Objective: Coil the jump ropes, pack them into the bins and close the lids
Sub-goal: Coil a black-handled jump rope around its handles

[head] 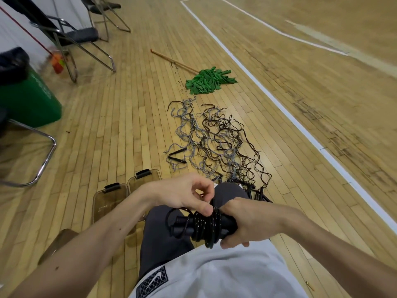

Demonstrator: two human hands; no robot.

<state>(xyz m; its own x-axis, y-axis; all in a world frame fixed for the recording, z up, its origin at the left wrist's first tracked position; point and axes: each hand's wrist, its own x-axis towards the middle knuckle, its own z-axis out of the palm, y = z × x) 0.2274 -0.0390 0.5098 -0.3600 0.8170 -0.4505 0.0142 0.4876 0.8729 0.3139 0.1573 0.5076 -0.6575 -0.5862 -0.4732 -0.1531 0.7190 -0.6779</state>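
On the pale wooden plank floor (129,125), a tangle of loose grey and black jump ropes (214,143) is spread at twelve o'clock. Two clear brown-tinted plastic bins with black latches (107,203) are set at ten o'clock. Over the lap, a black jump rope wound round its handles (204,226) is gripped by the right hand (247,222), and its cord is pinched by the left hand (182,194). Coiling is judged nearly done; next the end must be tucked in and the bundle binned.
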